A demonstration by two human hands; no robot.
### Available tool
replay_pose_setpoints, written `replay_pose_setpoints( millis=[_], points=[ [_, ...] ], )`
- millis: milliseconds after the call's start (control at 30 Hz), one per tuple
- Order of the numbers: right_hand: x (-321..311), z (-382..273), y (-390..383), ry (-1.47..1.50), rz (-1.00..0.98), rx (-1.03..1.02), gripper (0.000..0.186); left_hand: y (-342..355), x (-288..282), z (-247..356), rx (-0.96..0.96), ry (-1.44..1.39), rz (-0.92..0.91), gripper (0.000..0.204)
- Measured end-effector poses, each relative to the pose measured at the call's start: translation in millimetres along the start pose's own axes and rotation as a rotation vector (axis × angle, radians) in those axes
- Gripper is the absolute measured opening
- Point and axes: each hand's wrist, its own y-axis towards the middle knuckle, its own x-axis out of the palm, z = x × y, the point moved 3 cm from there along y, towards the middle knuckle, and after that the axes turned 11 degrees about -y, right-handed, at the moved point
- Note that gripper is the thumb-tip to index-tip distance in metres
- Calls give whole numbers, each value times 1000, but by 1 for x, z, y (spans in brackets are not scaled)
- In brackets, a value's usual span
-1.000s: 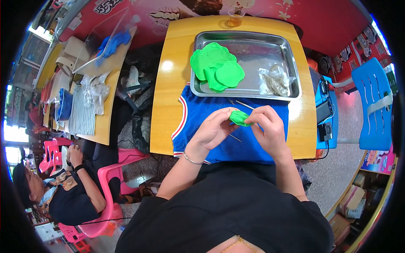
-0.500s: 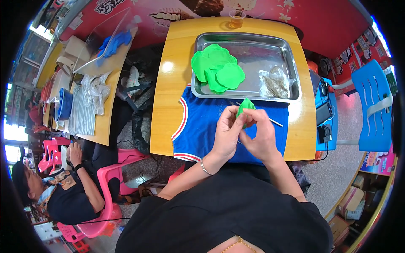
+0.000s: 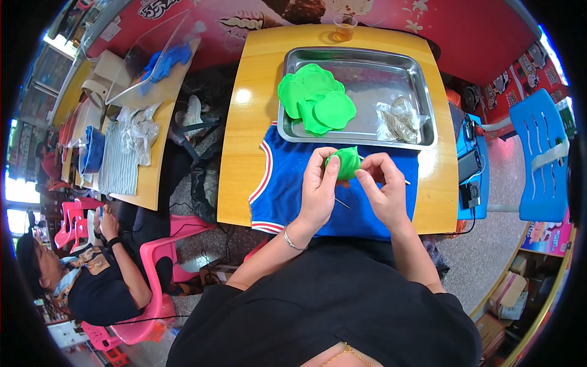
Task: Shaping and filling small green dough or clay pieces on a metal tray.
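A folded bright green sheet [image 3: 347, 163], thin and soft-looking, is held above the blue jersey. My left hand [image 3: 319, 189] pinches it, its thumb across the front. At the sheet's right edge my right hand [image 3: 386, 192] has its thumb and forefinger closed on the rim, the other fingers curled. Several flat, round green sheets [image 3: 313, 95] lie overlapping at the left of the metal tray [image 3: 367, 56]. A clear bag [image 3: 398, 119] with brownish contents sits at the tray's right. Under my hands the blue jersey [image 3: 287, 183] is spread, with a thin stick [image 3: 342, 202] on it.
A plastic cup [image 3: 344, 29] of amber drink stands at the far edge of the yellow table [image 3: 241, 140]. On the right is a blue chair [image 3: 538, 156] beside dark devices [image 3: 469, 164]. Another person [image 3: 104, 281] sits at left by a pink chair [image 3: 160, 275].
The green sheet has come down slightly and to the left, and more of its surface shows. My hands have moved apart, the left one now gripping the sheet's left side.
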Motion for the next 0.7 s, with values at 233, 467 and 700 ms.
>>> replay_pose_setpoints(
  millis=[233,467,700],
  points=[
    [2,-3,3,-34,-42,-110,10,5,-9,-2,88,-15,56,11],
    [-1,-7,-1,-157,-99,-219,12,3,-5,2,64,-51,33,11],
    [3,-10,-3,-57,-83,-126,11,2,-8,4,164,-2,47,12]
  ],
)
